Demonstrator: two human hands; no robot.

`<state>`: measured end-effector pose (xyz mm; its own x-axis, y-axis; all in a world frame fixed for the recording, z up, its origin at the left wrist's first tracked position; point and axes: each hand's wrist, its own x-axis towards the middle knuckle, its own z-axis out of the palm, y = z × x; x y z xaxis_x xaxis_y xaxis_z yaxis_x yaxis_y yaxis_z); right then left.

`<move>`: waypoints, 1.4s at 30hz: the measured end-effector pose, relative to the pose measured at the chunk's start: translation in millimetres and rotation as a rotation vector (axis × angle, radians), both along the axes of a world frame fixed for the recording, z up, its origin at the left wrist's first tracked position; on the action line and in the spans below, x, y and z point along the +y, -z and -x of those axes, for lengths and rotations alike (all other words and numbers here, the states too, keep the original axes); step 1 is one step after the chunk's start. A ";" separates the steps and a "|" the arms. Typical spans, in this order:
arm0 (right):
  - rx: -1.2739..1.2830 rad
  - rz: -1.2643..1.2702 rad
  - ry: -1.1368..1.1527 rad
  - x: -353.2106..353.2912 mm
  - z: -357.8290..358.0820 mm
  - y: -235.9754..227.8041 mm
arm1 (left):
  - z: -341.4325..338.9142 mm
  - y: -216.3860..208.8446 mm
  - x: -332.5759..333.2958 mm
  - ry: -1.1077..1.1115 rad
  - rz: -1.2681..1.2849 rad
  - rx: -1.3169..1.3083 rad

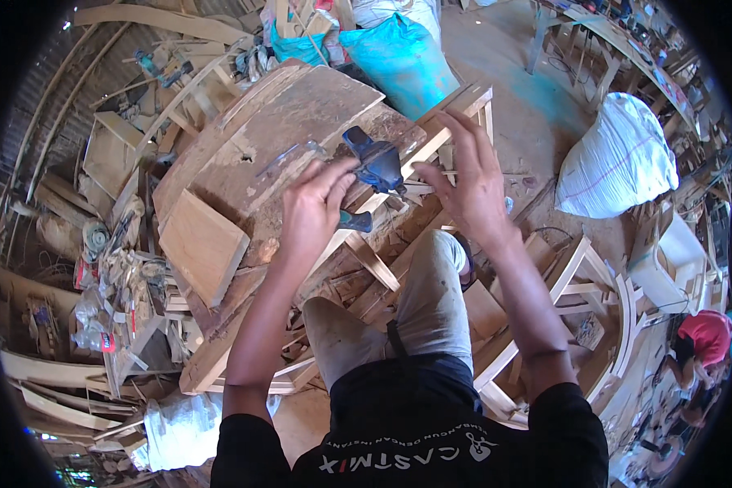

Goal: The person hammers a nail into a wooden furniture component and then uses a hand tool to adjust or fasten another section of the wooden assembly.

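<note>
A dark blue power tool (pixel 376 163), its exact kind unclear, is in front of me over the edge of a worn wooden bench top (pixel 301 114). My left hand (pixel 311 203) is beside it, fingers bent together, with their tips at the tool's left side. A green and black handle (pixel 355 221) juts out by the heel of this hand; whether the hand grips it is hidden. To the right of the tool, my right hand (pixel 473 183) is raised with fingers spread and nothing in it. A light wooden frame bar (pixel 435 145) runs between the hands.
A wooden board (pixel 203 246) lies on the bench's left part. Wooden frames (pixel 581 272) stand at my right. A turquoise sack (pixel 407 65) and a white sack (pixel 618 159) are farther off. Wood scraps pile up at left. Another person in red (pixel 703 337) is at far right.
</note>
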<state>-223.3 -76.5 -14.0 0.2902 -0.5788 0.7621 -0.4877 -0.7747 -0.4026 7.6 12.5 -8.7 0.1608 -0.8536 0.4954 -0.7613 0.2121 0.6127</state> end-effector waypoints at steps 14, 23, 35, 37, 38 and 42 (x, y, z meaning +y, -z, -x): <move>-0.300 -0.631 -0.289 24.3 -28.9 89.8 | 9.6 -6.7 -11.5 0.037 0.018 -0.202; -0.297 -0.172 -0.085 23.0 -30.7 92.6 | 10.9 -10.5 -10.2 0.061 0.014 -0.294; -0.219 -0.126 0.006 28.3 -38.7 98.5 | 12.8 -18.1 -7.4 0.067 -0.014 -0.239; -0.205 -0.152 0.006 29.9 -39.7 97.3 | 12.1 -17.4 -6.9 0.070 -0.003 -0.250; -0.200 -0.159 0.004 31.1 -39.4 95.8 | 11.5 -16.7 -7.0 0.072 0.002 -0.256; -0.224 -0.185 -0.013 30.5 -42.1 94.7 | 7.6 -12.1 -8.0 0.087 0.028 -0.290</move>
